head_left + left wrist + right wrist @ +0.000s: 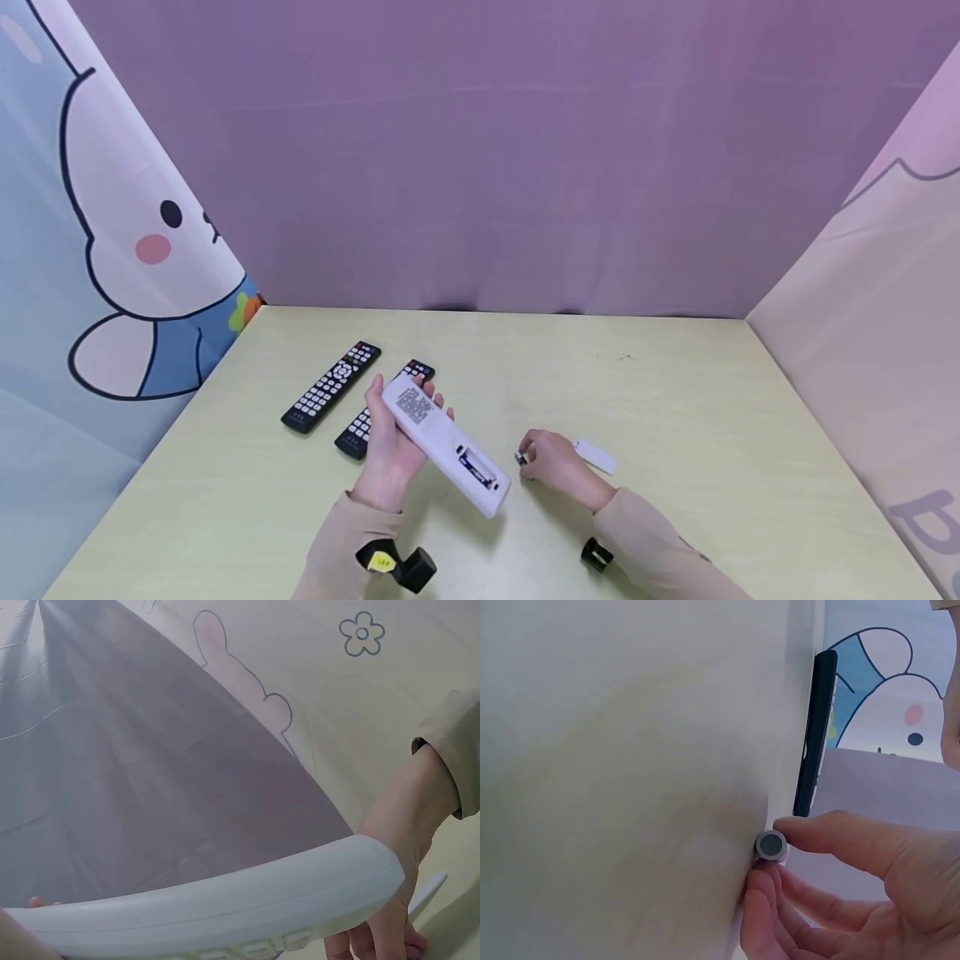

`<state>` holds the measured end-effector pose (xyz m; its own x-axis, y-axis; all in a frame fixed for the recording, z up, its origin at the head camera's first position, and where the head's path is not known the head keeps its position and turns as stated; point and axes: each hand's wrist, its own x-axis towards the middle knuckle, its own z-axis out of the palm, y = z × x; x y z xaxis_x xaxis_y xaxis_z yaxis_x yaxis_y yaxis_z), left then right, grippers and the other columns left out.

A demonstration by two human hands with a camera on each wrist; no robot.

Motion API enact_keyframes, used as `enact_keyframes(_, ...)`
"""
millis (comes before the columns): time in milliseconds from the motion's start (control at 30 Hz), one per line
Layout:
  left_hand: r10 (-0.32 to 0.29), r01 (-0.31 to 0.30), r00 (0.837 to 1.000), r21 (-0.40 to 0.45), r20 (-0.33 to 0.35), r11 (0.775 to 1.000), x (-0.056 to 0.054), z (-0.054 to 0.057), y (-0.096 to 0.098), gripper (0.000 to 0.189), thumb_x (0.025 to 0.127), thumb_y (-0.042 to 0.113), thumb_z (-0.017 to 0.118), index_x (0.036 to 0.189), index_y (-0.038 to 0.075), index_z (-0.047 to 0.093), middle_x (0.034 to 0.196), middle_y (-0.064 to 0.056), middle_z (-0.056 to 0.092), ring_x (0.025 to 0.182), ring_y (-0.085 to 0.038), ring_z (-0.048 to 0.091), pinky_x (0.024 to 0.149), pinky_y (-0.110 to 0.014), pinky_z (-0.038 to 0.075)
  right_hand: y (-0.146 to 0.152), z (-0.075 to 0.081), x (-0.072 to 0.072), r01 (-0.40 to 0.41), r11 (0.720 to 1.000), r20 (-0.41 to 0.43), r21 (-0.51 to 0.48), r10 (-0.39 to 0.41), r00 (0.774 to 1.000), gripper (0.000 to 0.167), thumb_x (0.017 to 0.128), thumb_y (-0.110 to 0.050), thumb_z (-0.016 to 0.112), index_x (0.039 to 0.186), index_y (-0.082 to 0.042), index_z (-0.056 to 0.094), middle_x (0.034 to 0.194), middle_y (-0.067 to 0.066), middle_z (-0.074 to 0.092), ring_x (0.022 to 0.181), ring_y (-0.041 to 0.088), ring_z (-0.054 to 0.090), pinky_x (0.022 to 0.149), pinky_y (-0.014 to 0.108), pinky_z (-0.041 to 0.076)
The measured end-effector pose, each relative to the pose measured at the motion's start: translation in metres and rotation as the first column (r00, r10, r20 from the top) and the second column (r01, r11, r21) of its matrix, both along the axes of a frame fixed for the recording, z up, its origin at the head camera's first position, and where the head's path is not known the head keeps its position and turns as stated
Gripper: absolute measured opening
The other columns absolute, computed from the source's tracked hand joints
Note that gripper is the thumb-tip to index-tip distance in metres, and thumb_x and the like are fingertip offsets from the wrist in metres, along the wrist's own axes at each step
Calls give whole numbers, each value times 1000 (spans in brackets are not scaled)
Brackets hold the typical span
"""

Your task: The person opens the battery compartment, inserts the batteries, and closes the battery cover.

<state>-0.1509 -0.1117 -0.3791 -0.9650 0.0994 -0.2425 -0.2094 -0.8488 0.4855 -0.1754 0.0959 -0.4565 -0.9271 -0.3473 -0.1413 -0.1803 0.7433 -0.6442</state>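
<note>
My left hand (392, 458) grips a white remote control (442, 429) above the table, its back turned up. A printed label covers one end of that back. At the other end the battery compartment (477, 469) is uncovered, and a dark battery shows inside it. To the right, my right hand (558, 468) pinches a small battery (771, 845) between thumb and fingers, close over the tabletop. The battery's round grey end faces the right wrist camera. Just beyond the right hand lies a white battery cover (597, 457). The left wrist view shows the remote's edge with the right hand behind it.
Two black remote controls lie at the left: one farther out (330, 388), the other (352, 437) partly hidden behind the left hand. A printed curtain (150, 350) borders the table (675, 400) at left, with a purple cloth (487, 167) behind.
</note>
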Motion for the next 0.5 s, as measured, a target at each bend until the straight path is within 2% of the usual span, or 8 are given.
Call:
enact_keyframes(333,0,0,1000,2,5,1000,0,-1,0,53,86,62,29,100,12,41,84,0,51,76,-14,46,81,-33,36,1,-1,0,1,1000,4,-14,-1,1000,26,64,0,66,88,-4,57,71,3,55,65,17,49,60,31,42)
enact_keyframes(500,3,-3,1000,2,6,1000,-1,-2,0,53,86,61,28,100,12,41,85,0,50,77,-14,46,81,-34,36,4,-1,1,6,999,8,-42,-6,1000,28,66,0,64,93,-3,57,71,4,55,63,16,50,56,28,42)
